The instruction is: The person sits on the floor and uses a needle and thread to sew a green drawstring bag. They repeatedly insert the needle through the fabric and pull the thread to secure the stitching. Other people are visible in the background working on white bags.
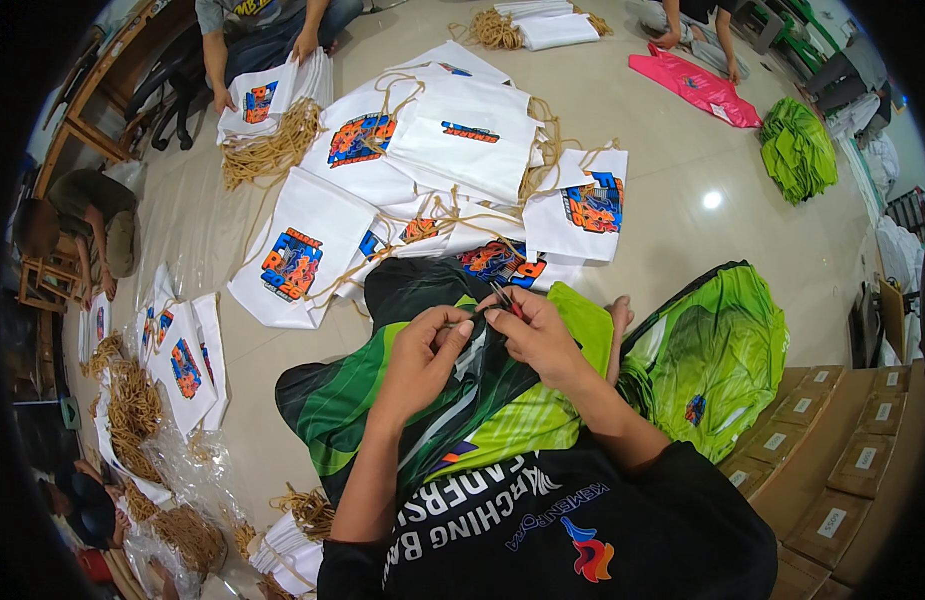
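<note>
A green and black printed garment [412,400] lies across my lap. My left hand [422,355] pinches a fold of its dark fabric near the top edge. My right hand [537,335] holds a small tool with red handles [506,298], its tip at the same spot on the fabric. Both hands nearly touch each other over the garment. What the tool's tip grips is too small to tell.
White drawstring bags with colourful prints [422,170] lie in a heap on the floor ahead. More folded green garments [712,350] sit at my right, beside stacked cardboard boxes [832,470]. Bundles of tan cord [132,410] and more bags lie left. Other people sit at the far edge.
</note>
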Demonstrator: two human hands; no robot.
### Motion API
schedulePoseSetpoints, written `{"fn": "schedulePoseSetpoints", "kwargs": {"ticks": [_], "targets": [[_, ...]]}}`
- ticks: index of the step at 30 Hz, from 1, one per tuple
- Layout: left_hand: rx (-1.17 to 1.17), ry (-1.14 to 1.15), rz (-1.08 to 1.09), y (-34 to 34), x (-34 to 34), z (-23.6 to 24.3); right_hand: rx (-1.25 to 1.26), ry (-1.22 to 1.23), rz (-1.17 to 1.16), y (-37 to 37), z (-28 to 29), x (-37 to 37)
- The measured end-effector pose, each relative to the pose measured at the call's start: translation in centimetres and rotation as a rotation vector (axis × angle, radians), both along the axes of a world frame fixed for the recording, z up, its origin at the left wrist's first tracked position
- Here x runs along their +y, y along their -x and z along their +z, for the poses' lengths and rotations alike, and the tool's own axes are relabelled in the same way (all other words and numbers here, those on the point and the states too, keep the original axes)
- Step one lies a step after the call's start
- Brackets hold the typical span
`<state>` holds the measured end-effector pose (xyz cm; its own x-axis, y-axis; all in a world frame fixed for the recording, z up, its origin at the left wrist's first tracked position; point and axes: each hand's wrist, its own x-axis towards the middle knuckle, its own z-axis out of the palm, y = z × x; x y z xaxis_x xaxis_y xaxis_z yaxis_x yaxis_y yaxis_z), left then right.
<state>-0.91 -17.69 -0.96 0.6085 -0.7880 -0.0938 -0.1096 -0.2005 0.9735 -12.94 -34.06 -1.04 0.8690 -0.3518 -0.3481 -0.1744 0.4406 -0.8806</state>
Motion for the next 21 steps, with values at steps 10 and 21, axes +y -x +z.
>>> {"fn": "schedulePoseSetpoints", "kwargs": {"ticks": [10, 21], "targets": [[0.268, -0.054, -0.226, -0.6, 1.5, 1.4, -0.322, 0.624, 0.09, 2.0, -1.5, -1.7], [-0.019, -0.186, -0.147, 5.9, 0.7, 1.1, -0.114, 0.918, 0.436, 7.7, 1.1, -4.4]]}}
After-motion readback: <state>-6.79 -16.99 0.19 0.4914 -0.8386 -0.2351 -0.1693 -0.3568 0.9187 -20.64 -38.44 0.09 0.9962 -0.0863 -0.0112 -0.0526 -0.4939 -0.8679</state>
